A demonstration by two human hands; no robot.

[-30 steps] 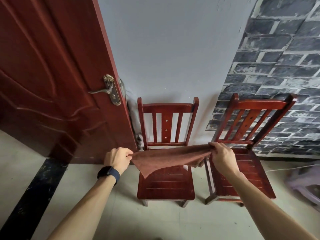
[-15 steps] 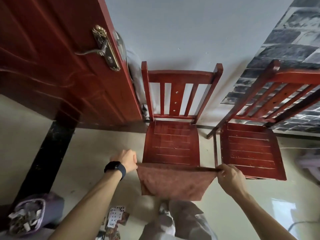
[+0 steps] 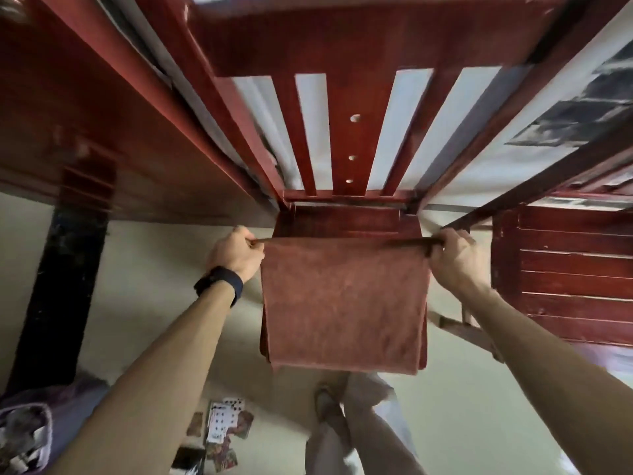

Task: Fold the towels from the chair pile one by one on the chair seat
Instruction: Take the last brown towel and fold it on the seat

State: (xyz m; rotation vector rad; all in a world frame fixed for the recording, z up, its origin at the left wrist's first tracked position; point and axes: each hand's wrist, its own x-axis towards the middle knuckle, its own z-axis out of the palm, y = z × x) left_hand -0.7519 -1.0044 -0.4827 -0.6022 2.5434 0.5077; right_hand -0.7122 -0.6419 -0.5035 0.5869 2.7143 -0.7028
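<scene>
Red wooden chair (image 3: 346, 138) fills upper view, slatted back blurred. Brown towel (image 3: 342, 303) held over front of chair seat (image 3: 342, 221), top edge stretched taut, apparently doubled over. Left hand (image 3: 236, 253) pinches top left corner; right hand (image 3: 452, 262) pinches top right corner. Black wristband (image 3: 219, 284) on left wrist. Playing cards (image 3: 222, 423) on floor (image 3: 154, 286) below.

Soft daylight, motion blur, wide-angle distortion

The head view looks steeply down from close above the chair seat (image 3: 346, 221), towel (image 3: 342, 303) and floor (image 3: 147, 269).
</scene>
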